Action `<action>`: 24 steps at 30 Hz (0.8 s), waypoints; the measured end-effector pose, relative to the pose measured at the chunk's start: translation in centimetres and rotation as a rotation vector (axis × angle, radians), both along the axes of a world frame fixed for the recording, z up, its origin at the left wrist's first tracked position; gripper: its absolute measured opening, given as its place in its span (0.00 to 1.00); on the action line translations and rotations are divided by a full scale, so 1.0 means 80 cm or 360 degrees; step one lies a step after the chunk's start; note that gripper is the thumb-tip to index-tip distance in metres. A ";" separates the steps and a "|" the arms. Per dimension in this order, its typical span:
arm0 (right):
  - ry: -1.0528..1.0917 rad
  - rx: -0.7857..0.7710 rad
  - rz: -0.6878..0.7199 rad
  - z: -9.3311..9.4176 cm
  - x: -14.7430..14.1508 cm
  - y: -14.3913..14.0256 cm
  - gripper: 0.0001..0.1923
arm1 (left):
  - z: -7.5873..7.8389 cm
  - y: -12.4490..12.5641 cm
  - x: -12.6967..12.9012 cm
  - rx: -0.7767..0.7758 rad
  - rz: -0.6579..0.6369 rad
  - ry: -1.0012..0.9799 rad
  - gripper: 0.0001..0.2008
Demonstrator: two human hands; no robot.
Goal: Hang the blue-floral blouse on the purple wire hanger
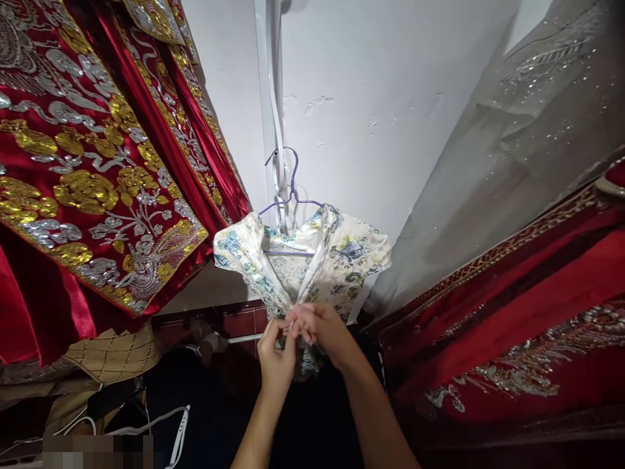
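A small white dress [336, 257] with blue and yellow flower print hangs on a purple wire hanger [291, 189] against a white wall. My left hand [276, 355] and my right hand [322, 332] meet at the front of the dress, just below its collar. The fingers of both hands pinch the fabric there. What lies between the fingertips is too small to make out. The lower part of the dress is hidden behind my hands.
Red garments with gold and silver embroidery [92, 163] hang at the left. A grey sequinned cloth [512, 150] and more red embroidered fabric [527, 312] fill the right. A tan quilted item [112, 355] and white cords [180, 430] lie low at the left.
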State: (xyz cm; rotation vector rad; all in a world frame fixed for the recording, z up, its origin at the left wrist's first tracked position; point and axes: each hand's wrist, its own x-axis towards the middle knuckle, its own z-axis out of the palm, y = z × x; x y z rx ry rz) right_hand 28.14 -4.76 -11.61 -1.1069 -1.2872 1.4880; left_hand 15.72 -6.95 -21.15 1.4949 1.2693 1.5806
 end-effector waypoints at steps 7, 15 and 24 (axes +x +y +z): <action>0.0217 0.0417 -0.0143 0.148 0.016 0.070 0.18 | -0.017 -0.016 0.033 -0.0082 -0.0223 -0.0017 0.14; 0.0269 0.0598 -0.0275 0.145 -0.004 0.057 0.18 | 0.095 0.029 -0.003 0.0096 -0.0421 -0.0183 0.08; 0.0475 0.0673 -0.0390 0.103 -0.026 0.061 0.16 | 0.289 0.077 -0.047 0.0658 -0.0291 0.0914 0.11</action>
